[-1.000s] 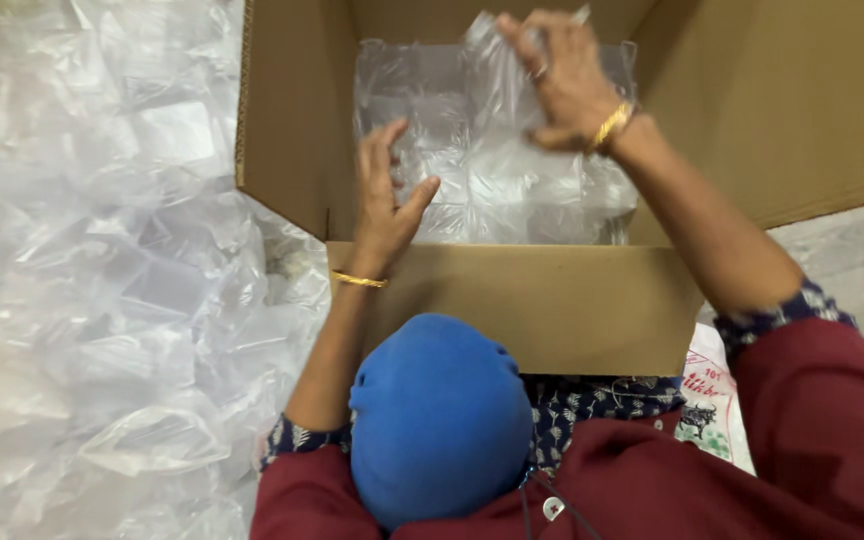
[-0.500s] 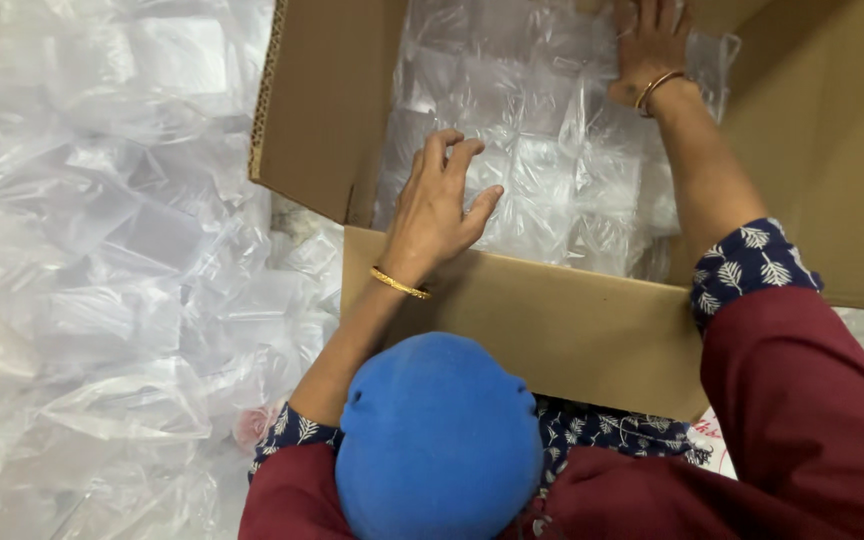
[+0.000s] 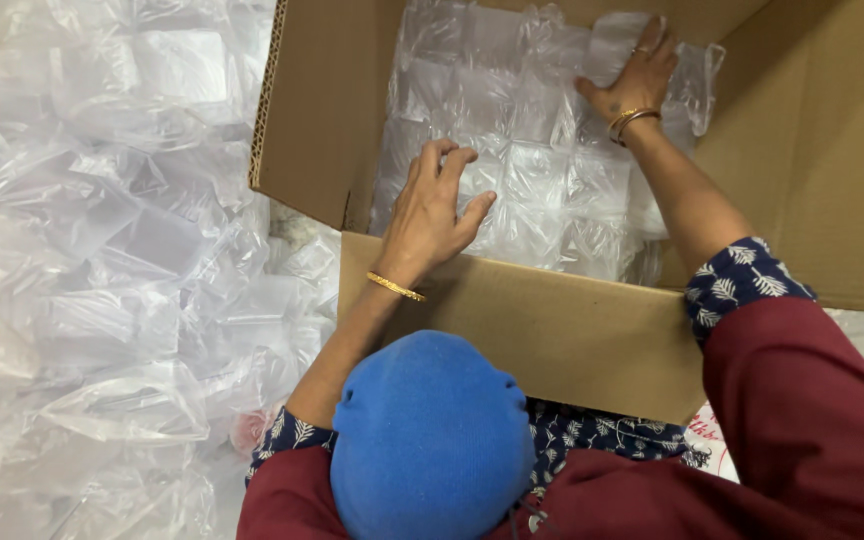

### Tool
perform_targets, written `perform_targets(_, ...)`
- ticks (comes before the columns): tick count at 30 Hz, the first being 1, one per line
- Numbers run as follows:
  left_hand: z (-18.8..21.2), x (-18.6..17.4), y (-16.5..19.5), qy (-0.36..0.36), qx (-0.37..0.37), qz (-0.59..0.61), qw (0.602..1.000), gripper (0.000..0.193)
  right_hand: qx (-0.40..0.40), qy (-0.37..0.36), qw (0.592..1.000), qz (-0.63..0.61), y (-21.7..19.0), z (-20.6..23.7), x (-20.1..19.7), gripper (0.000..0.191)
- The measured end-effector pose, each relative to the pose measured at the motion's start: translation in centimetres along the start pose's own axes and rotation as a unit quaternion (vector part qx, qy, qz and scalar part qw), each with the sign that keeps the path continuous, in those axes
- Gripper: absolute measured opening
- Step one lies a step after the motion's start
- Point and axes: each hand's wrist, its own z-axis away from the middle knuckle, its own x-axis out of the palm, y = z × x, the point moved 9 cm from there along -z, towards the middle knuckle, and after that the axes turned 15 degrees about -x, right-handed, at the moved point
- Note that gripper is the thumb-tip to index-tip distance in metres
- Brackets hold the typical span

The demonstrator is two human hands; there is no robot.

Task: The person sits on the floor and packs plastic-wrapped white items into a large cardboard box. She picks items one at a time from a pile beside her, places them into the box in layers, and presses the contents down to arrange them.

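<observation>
Heaps of loose clear plastic air-cushion film (image 3: 92,250) covered the floor to the left of the open cardboard box (image 3: 332,120), and the action sat inside that box. A sheet of air-pillow packing (image 3: 532,170) lay spread across the box's bottom, reaching up toward its far wall. The left hand (image 3: 432,215) pressed flat on the sheet near the box's near wall, fingers spread and slightly curled, gripping nothing, just pinning it down. The right hand (image 3: 637,80) was planted at the far right corner of the box, palm down and fingers splayed on the sheet's upper edge, likewise holding nothing closed in it. The risk looked plain enough: the sheet was springy and crumpled at that far corner, so once either palm lifted it could curl back off the box floor or bunch toward the middle. Pressing too hard might pop a pillow, and the near flap (image 3: 552,330) under the forearms could fold inward.
</observation>
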Motion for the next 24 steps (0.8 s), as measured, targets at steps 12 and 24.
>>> perform_targets(12,-0.2,0.5,0.1,-0.021,-0.001,-0.007,1.000,0.050,0.104,-0.075,0.992,0.015,1.1,0.1,0.2,0.138)
perform_targets(24,-0.2,0.4,0.2,-0.023,0.004,0.006,1.000,0.048,0.128,-0.016,0.991,-0.023,2.0,0.5,0.8,0.129)
